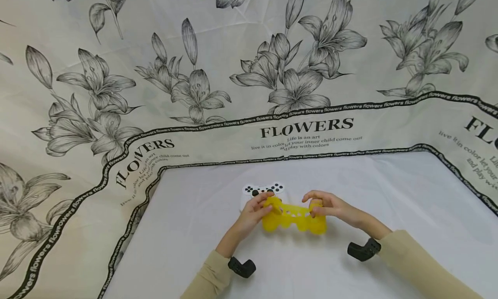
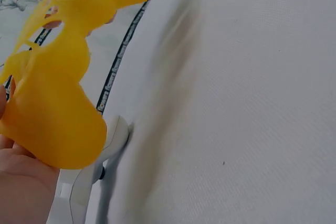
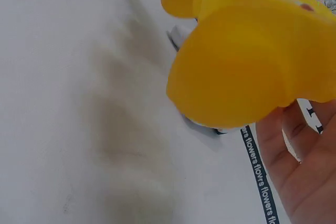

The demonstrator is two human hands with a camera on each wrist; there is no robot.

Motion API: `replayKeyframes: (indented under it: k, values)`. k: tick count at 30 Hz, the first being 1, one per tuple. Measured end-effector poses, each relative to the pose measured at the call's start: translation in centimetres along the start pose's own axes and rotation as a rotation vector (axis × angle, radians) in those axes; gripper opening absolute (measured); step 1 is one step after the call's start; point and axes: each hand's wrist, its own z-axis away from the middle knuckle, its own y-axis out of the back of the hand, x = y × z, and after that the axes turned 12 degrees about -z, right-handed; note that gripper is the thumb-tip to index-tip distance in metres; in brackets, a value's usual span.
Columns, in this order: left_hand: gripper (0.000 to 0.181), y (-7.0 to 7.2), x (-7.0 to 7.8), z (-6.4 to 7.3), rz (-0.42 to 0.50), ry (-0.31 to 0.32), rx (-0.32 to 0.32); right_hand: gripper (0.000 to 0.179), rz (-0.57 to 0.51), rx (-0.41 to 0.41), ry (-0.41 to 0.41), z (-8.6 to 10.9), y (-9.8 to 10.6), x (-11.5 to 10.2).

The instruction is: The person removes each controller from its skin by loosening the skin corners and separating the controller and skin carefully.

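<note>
Both hands hold up a yellow silicone controller cover point(image 1: 293, 219) by its two ends, in front of a white game controller point(image 1: 249, 198). On its left end the left hand point(image 1: 252, 213) pinches the cover between thumb and fingers. At the other end the right hand point(image 1: 332, 208) grips it, thumb toward me and fingers behind. In the left wrist view the cover point(image 2: 58, 98) shows its cut-out holes and a rounded grip end. From the right wrist, its smooth rounded end point(image 3: 231, 72) hides much of the controller. The controller lies on the white cloth, partly covered by the left hand.
White cloth point(image 1: 186, 229) covers the table. Behind and at the sides hangs a flower-printed curtain point(image 1: 307, 130) with a black lettered border. Black wrist cameras point(image 1: 242, 268) sit at both sleeves.
</note>
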Motion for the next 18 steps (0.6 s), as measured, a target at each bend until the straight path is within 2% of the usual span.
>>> replayKeyframes:
  k: [4,9,14,18]
  values:
    - [0.048,-0.2,0.0,0.0,0.002,0.027,0.014,0.024,0.047,0.082,-0.064,0.1,0.0,0.5]
    - [0.049,-0.2,-0.4,0.1,-0.023,0.049,0.022,0.036,0.153,0.271,-0.172,0.1,0.0,0.7]
    - [0.041,-0.3,-0.8,0.1,-0.074,0.076,0.008,0.044,0.176,0.427,-0.234,0.1,0.1,0.8]
    - [0.037,-0.5,-1.2,0.1,-0.099,0.126,0.009,0.041,0.162,0.473,-0.256,0.2,0.3,1.2]
